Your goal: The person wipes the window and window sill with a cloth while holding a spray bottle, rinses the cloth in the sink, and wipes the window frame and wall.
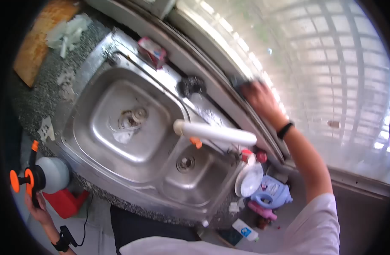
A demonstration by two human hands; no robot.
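My right hand is at the lower window frame, its fingers closed around a dark cloth pressed on the frame; the hand is slightly blurred. At the far lower left, my left hand grips the handle of a pump spray bottle with a grey-white body and orange knob and nozzle. The bottle is beside the counter's front edge. The window pane rises past my right hand, with a grid of bars visible through it.
A steel double sink lies between my hands, with a white faucet over it. Near the sill are a pink box and a black scrubber. Stacked dishes and a blue jug stand right. A wooden board lies upper left.
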